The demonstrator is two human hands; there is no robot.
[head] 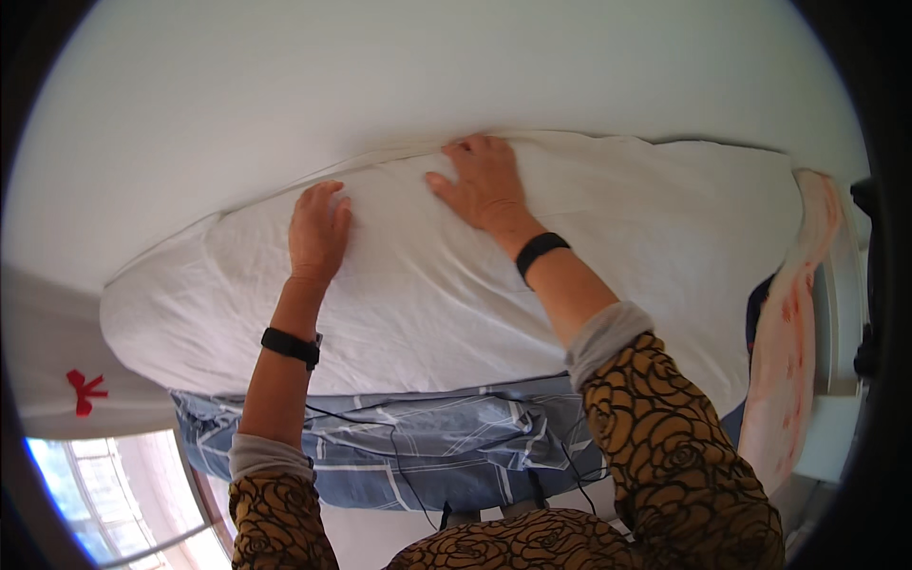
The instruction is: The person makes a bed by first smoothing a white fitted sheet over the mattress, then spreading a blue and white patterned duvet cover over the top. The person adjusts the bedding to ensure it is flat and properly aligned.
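A white cloth cover (pixel 399 306) is spread over a bed-like surface and reaches to the white wall. My left hand (pixel 317 235) is over the cover near its far edge, the thumb apart from the fingers and nothing seen in it. Farther right, my right hand (pixel 486 178) rests on the cover with its thumb spread. Its fingertips touch the far edge by the wall and are partly bent, and no object shows in them. Soft creases run through the cloth between and below the hands.
Below the white cover hangs blue-grey checked fabric (pixel 356 481), crossed by a thin black cable (pixel 396 449). Pale pink patterned cloth (pixel 784 356) drapes at the right end. The wall (pixel 456 64) borders the far side. A red bow-shaped decoration (pixel 86 392) and a window (pixel 117 491) are at left.
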